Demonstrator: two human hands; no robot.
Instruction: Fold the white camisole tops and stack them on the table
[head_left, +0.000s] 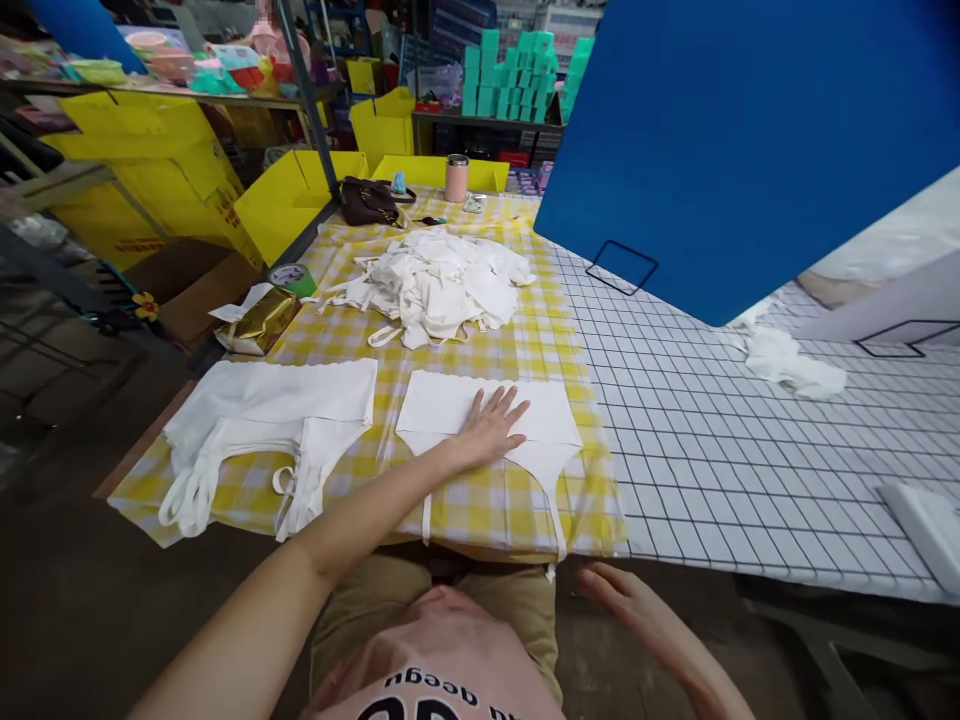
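A white camisole (420, 405) with thin straps lies spread out before me on the yellow checked cloth, its straps reaching the table's front edge. My left hand (491, 430) rests flat on it with the fingers spread. Off the front edge, close to the end of a strap, my right hand (622, 595) hovers with its fingers stretched out and nothing in it. To the left is a stack of similar white camisoles (281, 395), straps toward me. A loose heap of white camisoles (442, 285) lies farther back.
Along the left edge sit a gold packet (262, 322) and a roll of green tape (292, 279). A dark handbag (367, 203) and a pink tumbler (456, 180) stand at the back. A big blue board (735, 150) rises at right above the grid-patterned cloth (675, 450).
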